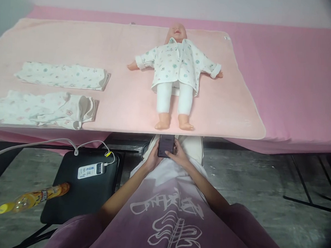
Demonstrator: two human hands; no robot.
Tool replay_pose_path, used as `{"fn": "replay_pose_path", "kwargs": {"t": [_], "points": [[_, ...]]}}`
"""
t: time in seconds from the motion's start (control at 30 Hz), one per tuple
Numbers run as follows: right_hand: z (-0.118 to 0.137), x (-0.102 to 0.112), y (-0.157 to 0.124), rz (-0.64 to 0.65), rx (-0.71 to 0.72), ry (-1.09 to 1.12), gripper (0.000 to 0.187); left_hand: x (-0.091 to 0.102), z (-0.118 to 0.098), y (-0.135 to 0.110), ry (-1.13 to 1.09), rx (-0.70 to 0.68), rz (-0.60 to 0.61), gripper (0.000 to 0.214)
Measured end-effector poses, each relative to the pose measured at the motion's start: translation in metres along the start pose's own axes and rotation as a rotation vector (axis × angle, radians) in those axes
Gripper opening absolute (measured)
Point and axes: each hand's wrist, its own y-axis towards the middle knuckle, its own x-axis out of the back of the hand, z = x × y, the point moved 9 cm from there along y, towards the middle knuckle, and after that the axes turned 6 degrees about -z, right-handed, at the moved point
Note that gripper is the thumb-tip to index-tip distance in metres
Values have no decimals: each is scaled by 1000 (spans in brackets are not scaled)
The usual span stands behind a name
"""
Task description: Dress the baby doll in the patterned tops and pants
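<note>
A dark smartphone [166, 145] is held upright over my lap, just below the table's front edge. My left hand [153, 158] is closed around its left side. On the other side, my right hand [180, 155] grips the phone, with the thumb resting on the lower part of the screen. Beyond the phone, a baby doll [176, 32] lies face up on the table with its arms spread. It wears a white patterned jacket [175, 64] and white trousers [164, 97]; its feet are bare.
Two folded patterned garments [62, 75] lie at the left on a peach mat [115, 109], over a pink tablecloth [293, 83]. A black stool [86, 201] at my left carries a drink bottle [32, 198] and a white device [90, 170] with a cable.
</note>
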Motion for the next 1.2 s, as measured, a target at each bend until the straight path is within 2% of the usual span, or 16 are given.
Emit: {"fn": "replay_pose_path", "kwargs": {"t": [0.17, 0.33, 0.43, 0.5, 0.67, 0.9, 1.03, 1.2], "points": [[3, 0, -3, -5, -5, 7, 89, 1, -2, 0, 22, -29, 5, 58], [3, -12, -6, 27, -28, 69, 110, 8, -1, 0, 41, -10, -90, 59], [1, -13, -4, 0, -36, 33, 116, 5, -2, -1, 29, -29, -72, 56], [0, -10, -2, -19, -23, 6, 112, 3, -4, -1, 9, -44, -42, 56], [1, -3, -2, -7, -21, 85, 84, -2, -4, -5, -14, 0, 11, 62], [7, 1, -1, 6, -45, 190, 80, 0, -2, -12, 42, 57, 24, 87], [6, 3, -2, 10, -48, 204, 77, 5, 1, -12, 54, 65, -6, 90], [8, 2, -3, 28, -38, 196, 75, 0, -4, -13, 92, 38, -25, 93]]}}
